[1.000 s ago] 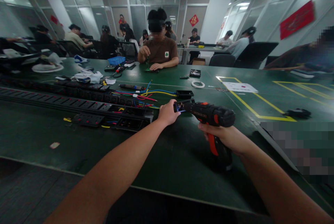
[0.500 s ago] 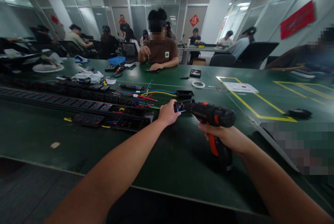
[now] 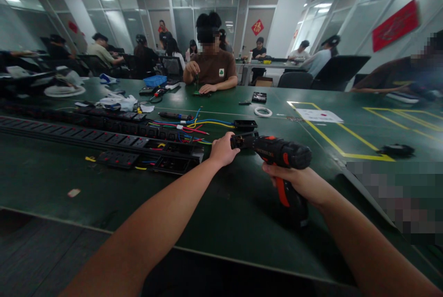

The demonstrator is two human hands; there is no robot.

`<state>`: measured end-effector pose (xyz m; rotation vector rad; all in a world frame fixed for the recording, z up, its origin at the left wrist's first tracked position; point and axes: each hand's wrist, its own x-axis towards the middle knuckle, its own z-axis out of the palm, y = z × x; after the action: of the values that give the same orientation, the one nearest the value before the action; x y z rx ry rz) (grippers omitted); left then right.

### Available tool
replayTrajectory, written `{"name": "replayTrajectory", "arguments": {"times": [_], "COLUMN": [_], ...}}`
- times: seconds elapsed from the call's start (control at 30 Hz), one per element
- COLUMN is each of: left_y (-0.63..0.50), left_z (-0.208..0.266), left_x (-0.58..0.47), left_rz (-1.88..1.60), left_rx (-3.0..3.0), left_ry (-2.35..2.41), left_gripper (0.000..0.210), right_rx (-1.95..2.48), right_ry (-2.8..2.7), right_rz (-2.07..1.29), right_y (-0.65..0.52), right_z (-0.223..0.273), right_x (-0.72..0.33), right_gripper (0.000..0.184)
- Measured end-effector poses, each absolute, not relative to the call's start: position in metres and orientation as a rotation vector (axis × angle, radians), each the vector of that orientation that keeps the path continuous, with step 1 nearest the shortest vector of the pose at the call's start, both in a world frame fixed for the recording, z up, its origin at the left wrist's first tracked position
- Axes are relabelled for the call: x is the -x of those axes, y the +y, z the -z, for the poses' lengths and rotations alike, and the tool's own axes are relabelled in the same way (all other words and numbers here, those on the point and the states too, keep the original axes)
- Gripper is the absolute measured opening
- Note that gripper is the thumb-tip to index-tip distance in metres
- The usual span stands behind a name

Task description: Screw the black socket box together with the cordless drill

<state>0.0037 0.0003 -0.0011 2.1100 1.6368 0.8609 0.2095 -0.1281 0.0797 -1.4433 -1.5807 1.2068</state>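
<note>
Drill in right hand, fingers wrapped round its grip; nose at small black part, contact unclear; left hand pinches that part over green desk; long black power strip lies to the left.

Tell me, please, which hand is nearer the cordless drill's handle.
Right: the right hand is wrapped around the handle; the left hand is apart from it, near the cordless drill's front.

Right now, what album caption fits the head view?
Drill in the right hand, black part in the left hand, over a green table.
</note>
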Motion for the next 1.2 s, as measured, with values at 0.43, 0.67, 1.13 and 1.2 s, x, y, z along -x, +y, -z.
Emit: {"name": "replayTrajectory", "arguments": {"times": [0.43,0.67,1.13,1.2], "left_y": [0.0016,0.0017,-0.0011,-0.0013], "left_z": [0.0035,0.0030,0.0000,-0.0002], "left_x": [-0.0042,-0.0039,-0.0037,-0.0038], "left_rz": [-0.884,-0.873,-0.875,-0.874], "left_rx": [-2.116,-2.119,-2.121,-2.118], "left_ry": [1.619,1.634,1.626,1.629], "left_gripper": [0.053,0.053,0.054,0.053], "right_rx": [1.458,1.424,1.437,1.436], "right_ry": [-1.599,-1.614,-1.602,-1.610], "right_rz": [-1.194,-1.199,-1.220,-1.210], "right_y": [-0.1277,-0.1263,-0.1254,-0.1249], "right_z": [-0.0777,-0.0764,-0.0776,-0.0770], "right_x": [-0.2111,-0.2127,-0.2133,-0.2136], "right_gripper": [0.046,0.047,0.051,0.050]}}
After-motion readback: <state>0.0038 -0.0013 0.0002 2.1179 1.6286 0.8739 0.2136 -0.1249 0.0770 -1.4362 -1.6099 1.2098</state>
